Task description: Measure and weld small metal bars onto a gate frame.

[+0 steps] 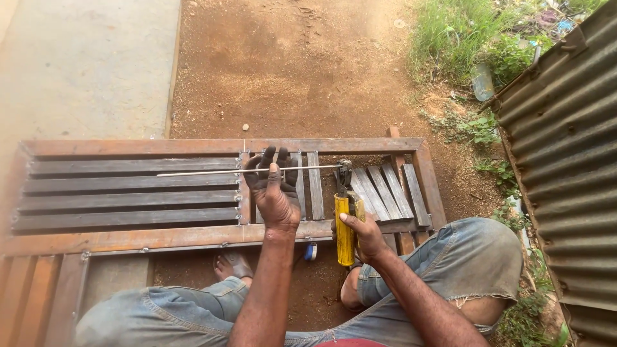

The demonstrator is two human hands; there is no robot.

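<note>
My right hand (pixel 364 236) grips the yellow handle of a welding electrode holder (pixel 344 222), whose dark jaws clamp one end of a long thin rod (pixel 199 172). The rod runs level to the left over a rusty metal frame (pixel 193 146) with flat slats (pixel 128 193). My left hand (pixel 275 186) sits about midway along the rod, fingers spread and curled around it from below. Loose slats (pixel 385 191) lean at angles in the frame's right section, just beyond the holder.
I squat on bare brown dirt with the frame in front of my knees; one sandalled foot (pixel 234 263) shows under it. A corrugated metal sheet (pixel 565 148) stands at the right, grass and litter behind it. A concrete slab (pixel 77 64) lies at the upper left.
</note>
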